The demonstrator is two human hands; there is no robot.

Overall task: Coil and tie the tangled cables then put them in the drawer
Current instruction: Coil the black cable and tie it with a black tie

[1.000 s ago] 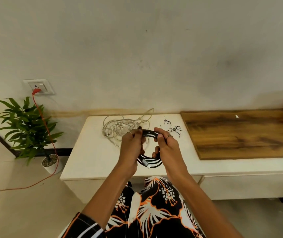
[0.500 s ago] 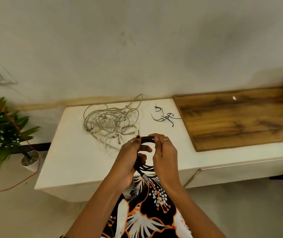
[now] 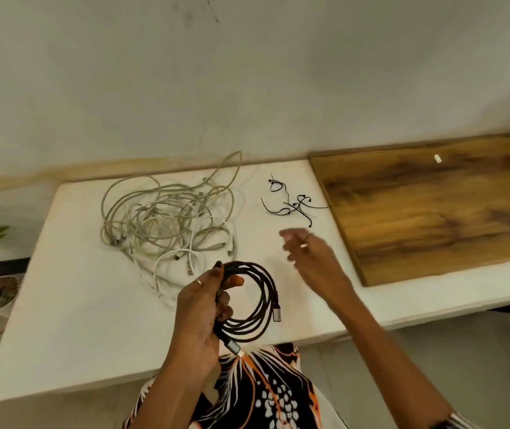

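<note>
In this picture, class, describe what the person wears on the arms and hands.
Both forearms are bare. The left hand has a thin ring and dark nail polish; the right hand has a thin ring too. A striped cuff shows near the right elbow.

Coiled cable: black, silver connectors. Tangled cables: off-white and grey. Cable ties: black. Tabletop: white. Board: brown wood grain, dark streaks. Garment: black, orange-and-white floral print. Wall: pale grey.
</note>
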